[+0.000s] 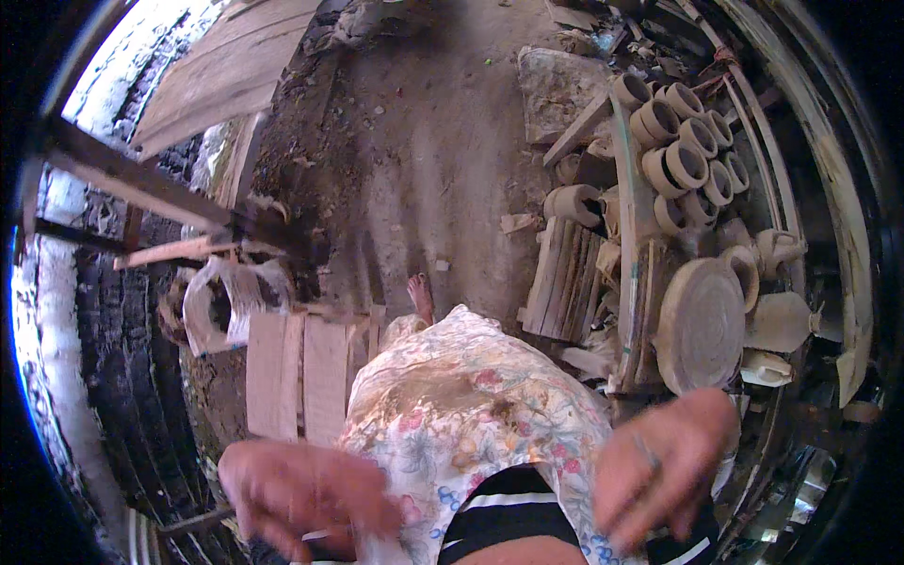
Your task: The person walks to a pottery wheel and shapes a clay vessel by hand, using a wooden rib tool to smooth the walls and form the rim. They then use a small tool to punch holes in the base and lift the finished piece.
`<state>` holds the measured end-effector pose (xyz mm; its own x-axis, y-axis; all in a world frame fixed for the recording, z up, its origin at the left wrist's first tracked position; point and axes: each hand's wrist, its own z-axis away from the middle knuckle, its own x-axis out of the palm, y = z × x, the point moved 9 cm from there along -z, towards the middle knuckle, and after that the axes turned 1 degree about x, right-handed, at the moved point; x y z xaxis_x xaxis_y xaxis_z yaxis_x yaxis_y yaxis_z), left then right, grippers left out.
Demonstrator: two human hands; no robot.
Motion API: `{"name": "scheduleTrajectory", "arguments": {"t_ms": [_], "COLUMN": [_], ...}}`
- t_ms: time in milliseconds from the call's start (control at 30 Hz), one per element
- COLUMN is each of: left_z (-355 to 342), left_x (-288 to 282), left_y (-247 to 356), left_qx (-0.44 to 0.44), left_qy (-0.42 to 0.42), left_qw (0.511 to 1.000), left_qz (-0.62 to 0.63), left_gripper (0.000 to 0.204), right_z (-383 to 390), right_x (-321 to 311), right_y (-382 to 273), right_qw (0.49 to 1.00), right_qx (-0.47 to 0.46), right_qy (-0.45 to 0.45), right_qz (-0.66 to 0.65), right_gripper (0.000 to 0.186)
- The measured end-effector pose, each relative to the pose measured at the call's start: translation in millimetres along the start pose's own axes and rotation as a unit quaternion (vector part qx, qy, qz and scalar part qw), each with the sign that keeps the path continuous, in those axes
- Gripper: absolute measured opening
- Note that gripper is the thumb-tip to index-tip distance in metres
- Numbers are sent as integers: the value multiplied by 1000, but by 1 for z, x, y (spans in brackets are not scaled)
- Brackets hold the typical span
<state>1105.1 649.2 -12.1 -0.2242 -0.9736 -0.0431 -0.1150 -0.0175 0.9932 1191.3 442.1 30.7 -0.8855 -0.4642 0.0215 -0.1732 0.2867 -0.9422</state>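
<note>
A floral apron [452,386] with a brown, muddy smear across its middle hangs over my front. My left hand [306,494] is at the apron's left edge, and my right hand [664,466], with a ring on one finger, is at its right edge. Both hands are smeared by motion and their fingers look bent. Whether either hand grips the cloth is not plain. Above the apron's hem shows a bare foot [421,297] on the dirt floor.
Right of me, several round clay pots [697,137] are stacked beside a long plank [629,217]. A thick round disc [700,325] leans near a clay jug [779,322]. Wooden boards [306,377] lie at left, below a timber frame [141,179]. Dirt floor [414,160] stretches ahead.
</note>
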Motion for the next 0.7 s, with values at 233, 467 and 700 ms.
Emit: {"name": "scheduleTrajectory", "arguments": {"t_ms": [233,467,700], "left_z": [-132,-259,-397], "left_x": [-85,-165,-221], "left_y": [49,45,87], "left_qx": [169,225,343], "left_qy": [-343,-375,-325], "left_qw": [923,896,881], "left_qz": [44,-78,-7], "left_gripper": [18,17,17], "right_z": [-54,-31,19], "right_x": [-134,-259,-386], "right_y": [-43,-60,-135], "right_qw": [993,983,966], "right_qx": [-22,-43,-150], "right_qy": [-14,46,-47], "right_qz": [113,170,204], "right_gripper": [26,21,12]}}
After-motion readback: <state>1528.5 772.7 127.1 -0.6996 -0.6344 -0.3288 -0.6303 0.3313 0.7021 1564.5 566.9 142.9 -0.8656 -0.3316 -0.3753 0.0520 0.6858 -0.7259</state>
